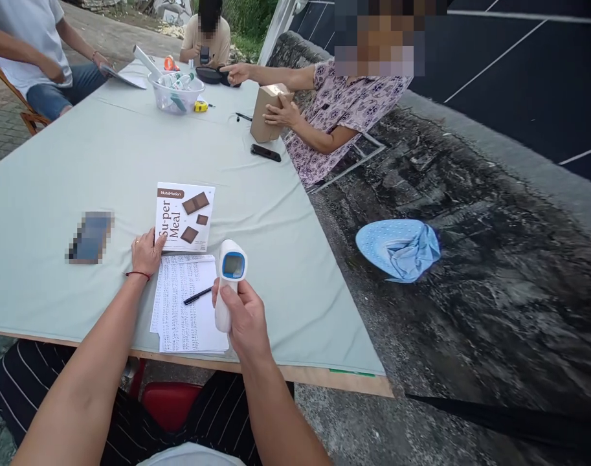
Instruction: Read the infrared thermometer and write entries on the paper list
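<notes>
My right hand (244, 317) is wrapped round the handle of a white infrared thermometer (223, 317), its blue-framed screen facing me. With my left hand (147, 254) I grip the lower left corner of a white and brown "Su-per Meal" box (191, 217), thumb on its front face. The box stands at the far edge of a stack of written sheets (178, 310). A black pen (198, 296) lies across the sheets, its right end close to my right hand.
A blurred phone (90, 237) lies left on the table (47, 194). Farther off are a plastic basket (171, 97) of bottles, a yellow tape measure (200, 106) and a black device (266, 153). A person at right touches a cardboard box (265, 116); two others sit beyond. A blue hat (397, 249) lies on the ground.
</notes>
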`<action>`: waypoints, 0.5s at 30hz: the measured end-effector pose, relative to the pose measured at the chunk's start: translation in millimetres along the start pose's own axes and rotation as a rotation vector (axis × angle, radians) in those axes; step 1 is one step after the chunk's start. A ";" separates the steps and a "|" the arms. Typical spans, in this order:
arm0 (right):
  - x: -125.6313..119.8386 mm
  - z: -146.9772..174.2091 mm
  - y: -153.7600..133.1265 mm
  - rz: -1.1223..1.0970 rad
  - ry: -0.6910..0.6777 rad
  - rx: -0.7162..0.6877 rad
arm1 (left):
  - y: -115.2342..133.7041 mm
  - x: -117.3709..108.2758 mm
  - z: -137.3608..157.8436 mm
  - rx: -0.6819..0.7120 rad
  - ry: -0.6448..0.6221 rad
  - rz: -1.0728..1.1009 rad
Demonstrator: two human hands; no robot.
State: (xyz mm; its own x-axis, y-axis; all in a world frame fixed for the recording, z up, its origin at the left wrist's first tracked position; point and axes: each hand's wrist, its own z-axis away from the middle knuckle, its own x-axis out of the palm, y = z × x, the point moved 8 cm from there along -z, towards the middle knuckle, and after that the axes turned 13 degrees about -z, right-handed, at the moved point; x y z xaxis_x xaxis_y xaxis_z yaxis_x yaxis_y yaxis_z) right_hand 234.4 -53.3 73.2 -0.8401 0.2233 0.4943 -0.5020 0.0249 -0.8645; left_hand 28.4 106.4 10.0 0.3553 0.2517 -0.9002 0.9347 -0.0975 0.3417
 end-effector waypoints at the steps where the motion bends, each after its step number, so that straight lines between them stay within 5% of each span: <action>1: -0.8 3.1 -2.5 -0.001 -0.006 -0.005 | 0.0 -0.6 -0.3 0.003 0.001 0.002; 10: -13.9 21.2 -24.2 -0.013 -0.018 -0.028 | -0.1 -7.7 -2.0 0.000 -0.005 -0.028; 15: -80.8 -1.9 -20.9 0.197 0.203 -0.110 | -1.2 -8.4 -2.5 0.003 -0.003 0.007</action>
State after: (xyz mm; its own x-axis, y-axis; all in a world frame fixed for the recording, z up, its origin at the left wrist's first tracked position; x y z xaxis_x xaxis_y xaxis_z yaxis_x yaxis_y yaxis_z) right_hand 313.1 -70.0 51.1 -0.8553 0.4247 0.2968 -0.2984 0.0646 -0.9522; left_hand 24.3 106.8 17.8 0.3615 0.2477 -0.8989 0.9324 -0.1019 0.3468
